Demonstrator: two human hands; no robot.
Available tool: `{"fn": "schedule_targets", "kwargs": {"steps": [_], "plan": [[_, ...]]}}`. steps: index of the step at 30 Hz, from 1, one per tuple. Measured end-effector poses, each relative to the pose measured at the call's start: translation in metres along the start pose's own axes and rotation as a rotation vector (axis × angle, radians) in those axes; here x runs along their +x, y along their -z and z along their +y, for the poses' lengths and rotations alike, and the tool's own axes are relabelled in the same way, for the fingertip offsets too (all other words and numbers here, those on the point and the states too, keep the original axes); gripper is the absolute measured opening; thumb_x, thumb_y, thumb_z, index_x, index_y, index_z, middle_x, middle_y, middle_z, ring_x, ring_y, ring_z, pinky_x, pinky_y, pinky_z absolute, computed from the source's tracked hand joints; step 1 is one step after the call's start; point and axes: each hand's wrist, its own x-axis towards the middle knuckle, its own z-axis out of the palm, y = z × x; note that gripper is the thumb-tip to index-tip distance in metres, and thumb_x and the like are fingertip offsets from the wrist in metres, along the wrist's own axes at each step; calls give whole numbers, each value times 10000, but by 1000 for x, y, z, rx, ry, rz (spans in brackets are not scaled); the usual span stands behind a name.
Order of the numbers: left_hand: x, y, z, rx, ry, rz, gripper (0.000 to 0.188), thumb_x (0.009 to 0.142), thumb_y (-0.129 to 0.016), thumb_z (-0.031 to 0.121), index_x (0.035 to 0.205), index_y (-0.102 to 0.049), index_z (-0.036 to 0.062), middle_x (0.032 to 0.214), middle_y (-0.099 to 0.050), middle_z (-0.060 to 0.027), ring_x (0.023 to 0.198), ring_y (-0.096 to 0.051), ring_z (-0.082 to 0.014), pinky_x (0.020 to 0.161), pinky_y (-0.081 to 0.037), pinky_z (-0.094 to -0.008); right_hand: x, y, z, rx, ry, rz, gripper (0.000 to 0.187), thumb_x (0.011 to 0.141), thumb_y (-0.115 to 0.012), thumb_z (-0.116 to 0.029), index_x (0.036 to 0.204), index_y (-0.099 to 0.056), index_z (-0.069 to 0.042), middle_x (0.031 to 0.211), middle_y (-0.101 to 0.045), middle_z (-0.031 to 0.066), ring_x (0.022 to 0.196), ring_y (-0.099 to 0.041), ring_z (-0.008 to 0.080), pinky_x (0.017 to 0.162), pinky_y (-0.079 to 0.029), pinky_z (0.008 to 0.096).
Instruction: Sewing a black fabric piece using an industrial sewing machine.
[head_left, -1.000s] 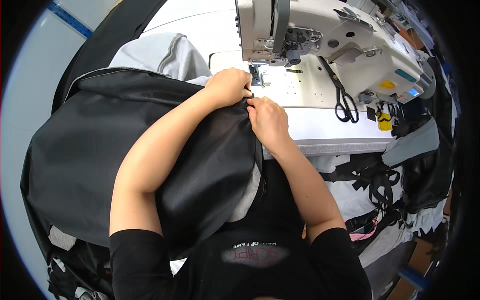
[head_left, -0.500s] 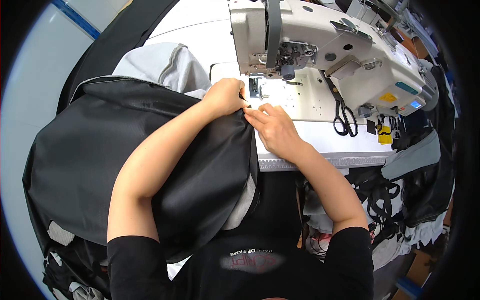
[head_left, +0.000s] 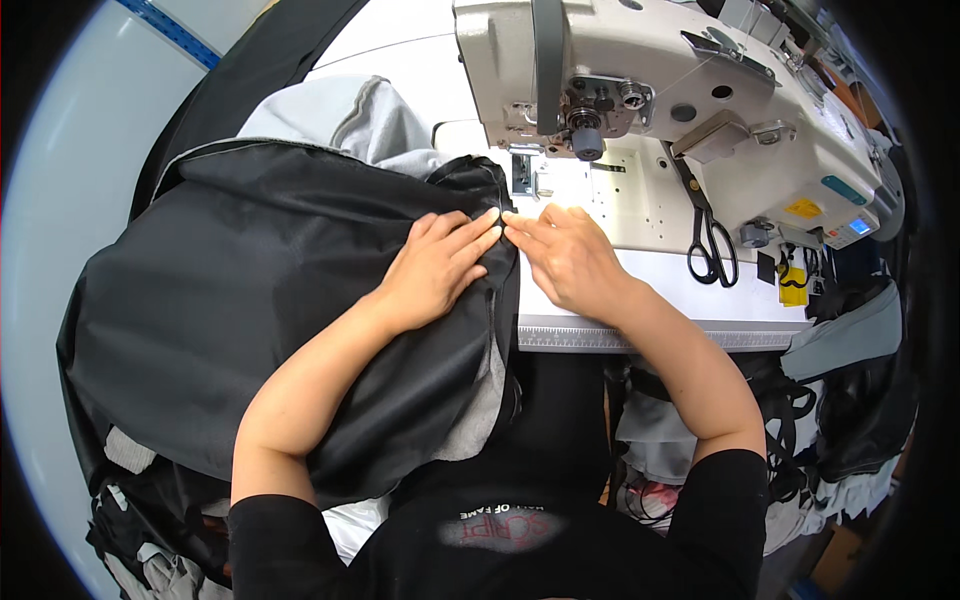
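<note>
A large piece of black, smooth fabric [head_left: 230, 290] with a grey underside spreads over the left of the sewing table and hangs off its front. My left hand [head_left: 435, 265] lies on it, fingers stretched toward the right edge and thumb apart. Across that edge, my right hand [head_left: 570, 258] has its fingers pressed together on the fabric, its thumb hidden. The fingertips of both hands nearly meet. Just beyond them, the fabric's folded corner lies close to the presser foot [head_left: 523, 175] of a white sewing machine [head_left: 740, 180], not under it.
Black-handled scissors [head_left: 711, 245] rest on the machine bed at right. A ruler strip [head_left: 660, 335] runs along the table's front edge. Light grey cloth [head_left: 385, 125] bunches behind the black fabric. Black straps [head_left: 785, 410] and cloth pieces hang at lower right.
My left hand has come back from beside the presser foot and now lies flatter on the fabric, nearer me. The fabric's corner it covered shows. My right hand stays at the edge.
</note>
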Motion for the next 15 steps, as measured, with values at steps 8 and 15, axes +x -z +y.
{"fn": "schedule_targets", "kwargs": {"steps": [8,15], "plan": [[18,-11,-23,-48,-54,91,451,837,-682,92,1282,-605,92,1461,-523,-92,1161,-529,-305,1001,-383,-418,4,-5,11,-38,-8,-21,389,736,-675,-69,1103,-662,59,1197,-658,141,962,-589,263,786,-487,386],[40,-11,-35,-25,-106,120,267,839,-684,112,1100,-653,65,1360,-584,-102,1115,-549,-290,965,-402,-420,6,-6,11,-131,-59,3,418,767,-692,-131,1130,-648,70,1223,-634,142,989,-584,260,809,-484,388]]}}
